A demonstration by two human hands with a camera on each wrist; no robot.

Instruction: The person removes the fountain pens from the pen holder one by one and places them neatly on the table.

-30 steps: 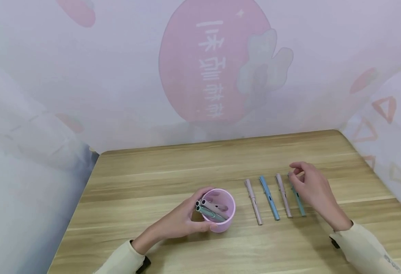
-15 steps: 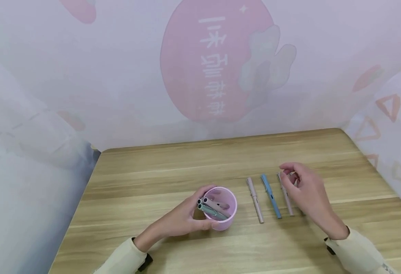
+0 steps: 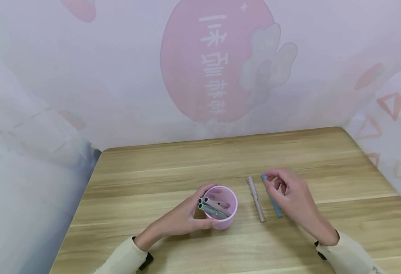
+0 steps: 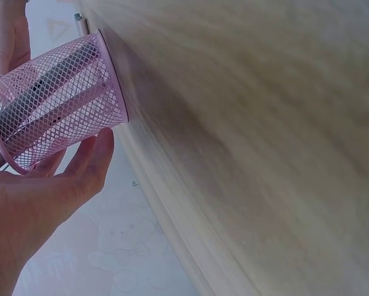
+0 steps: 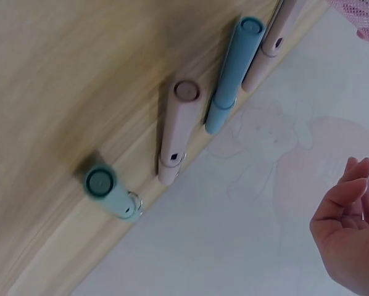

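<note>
Three pens stand in the pink mesh cup, gripped by the left hand; four pens lie at frame centre-right on the counter — the right hand hovers above them, fingers loosely curled, empty.

A pink mesh cup stands upright holding pens; a blue pen lies flat nearby.

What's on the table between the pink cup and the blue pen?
One pale pink pen lies between the pink mesh cup and the blue pen, plain in the head view.
</note>
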